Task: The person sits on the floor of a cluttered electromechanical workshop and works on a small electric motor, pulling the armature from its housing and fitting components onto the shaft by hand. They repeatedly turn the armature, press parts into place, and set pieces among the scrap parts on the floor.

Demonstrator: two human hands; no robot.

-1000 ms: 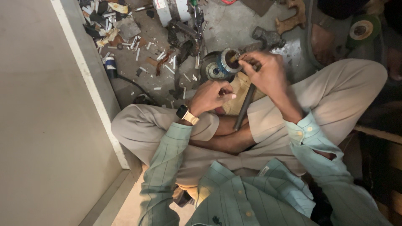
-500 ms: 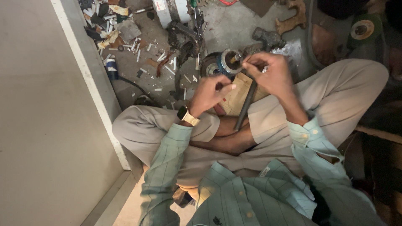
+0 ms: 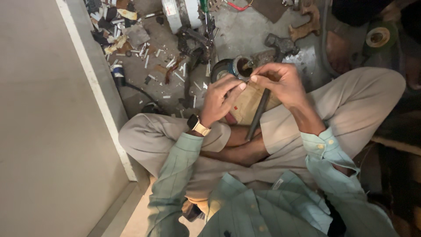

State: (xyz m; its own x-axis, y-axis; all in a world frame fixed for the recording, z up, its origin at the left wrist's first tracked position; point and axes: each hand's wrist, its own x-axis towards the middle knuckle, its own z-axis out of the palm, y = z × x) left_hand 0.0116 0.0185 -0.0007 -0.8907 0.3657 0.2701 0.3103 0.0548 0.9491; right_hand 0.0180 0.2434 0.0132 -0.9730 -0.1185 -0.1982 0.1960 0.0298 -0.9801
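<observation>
I sit cross-legged on the floor with both hands in front of me. A round dark motor part [image 3: 232, 68] with an open bore stands just beyond my knees. My right hand [image 3: 283, 83] has its fingertips pinched together at the part's rim, on something too small to make out. My left hand [image 3: 219, 100], with a watch on its wrist, is curled with its fingertips touching the right thumb. Under both hands lies a brown cardboard piece [image 3: 245, 105]. A hammer [image 3: 258, 116] lies with its handle across my lap and its head toward the floor beyond.
A pale wall panel [image 3: 52, 109] fills the left side. Scraps, white strips and metal bits [image 3: 144, 52] litter the floor ahead. A white cylindrical motor [image 3: 182, 11] stands at the top. A tape roll [image 3: 378, 37] lies at the top right.
My left hand has lifted off the cardboard and moved right to meet the right hand's fingertips. The right hand has stayed by the motor part.
</observation>
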